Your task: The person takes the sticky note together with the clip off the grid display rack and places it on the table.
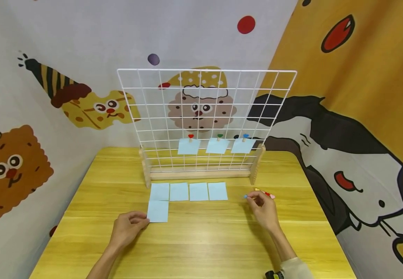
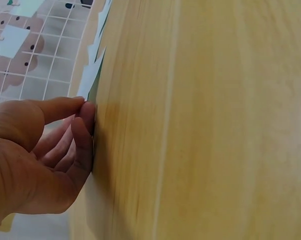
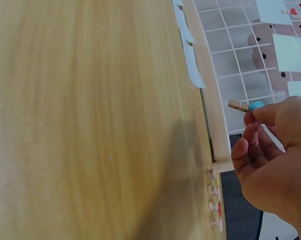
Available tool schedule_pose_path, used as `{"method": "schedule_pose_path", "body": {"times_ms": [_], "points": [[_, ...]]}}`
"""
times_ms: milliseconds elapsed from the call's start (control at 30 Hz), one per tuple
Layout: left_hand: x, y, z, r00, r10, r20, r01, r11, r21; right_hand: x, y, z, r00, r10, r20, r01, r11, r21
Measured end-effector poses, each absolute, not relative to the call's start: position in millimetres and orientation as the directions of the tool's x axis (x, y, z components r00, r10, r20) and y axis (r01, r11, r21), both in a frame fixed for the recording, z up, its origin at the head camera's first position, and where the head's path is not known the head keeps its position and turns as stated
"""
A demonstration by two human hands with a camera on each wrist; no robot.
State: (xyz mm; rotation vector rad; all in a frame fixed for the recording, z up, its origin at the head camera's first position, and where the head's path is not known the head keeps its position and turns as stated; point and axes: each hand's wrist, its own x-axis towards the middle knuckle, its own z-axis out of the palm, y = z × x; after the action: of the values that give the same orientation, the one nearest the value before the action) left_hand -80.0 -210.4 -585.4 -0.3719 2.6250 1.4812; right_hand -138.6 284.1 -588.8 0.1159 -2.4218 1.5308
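My left hand pinches the lower left corner of a light blue paper square between thumb and forefinger. In the left wrist view that paper square tilts up from the wood at the fingertips. To the right, my right hand holds a small wooden clothespin with a blue top by its blue end, above the table. Three blue paper squares hang on the white wire grid from clothespins with a red heart, a green top and a blue top.
Several more blue paper squares lie in a row before the grid's wooden base. Beside my right hand lie several clothespins with coloured tops. The wooden table meets a patterned cloth behind.
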Motion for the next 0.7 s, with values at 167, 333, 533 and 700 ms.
{"method": "schedule_pose_path", "body": {"times_ms": [167, 333, 533, 700], "points": [[-79, -210, -586, -0.962, -0.164, -0.218, -0.271, 0.481, 0.834, -136, 289, -593, -0.968, 0.108, 0.228, -0.162, 0.426, -0.890], [-78, -210, -586, -0.957, -0.164, -0.241, -0.290, 0.456, 0.841, -134, 294, -593, -0.976, 0.133, 0.172, -0.101, 0.425, -0.900], [-76, -210, -584, -0.953, -0.166, -0.252, -0.300, 0.438, 0.847, -135, 300, -594, -0.981, 0.172, 0.095, -0.012, 0.429, -0.903], [-75, -210, -583, -0.955, -0.167, -0.246, -0.296, 0.446, 0.845, -136, 302, -596, -0.979, 0.199, 0.048, 0.049, 0.455, -0.889]]}}
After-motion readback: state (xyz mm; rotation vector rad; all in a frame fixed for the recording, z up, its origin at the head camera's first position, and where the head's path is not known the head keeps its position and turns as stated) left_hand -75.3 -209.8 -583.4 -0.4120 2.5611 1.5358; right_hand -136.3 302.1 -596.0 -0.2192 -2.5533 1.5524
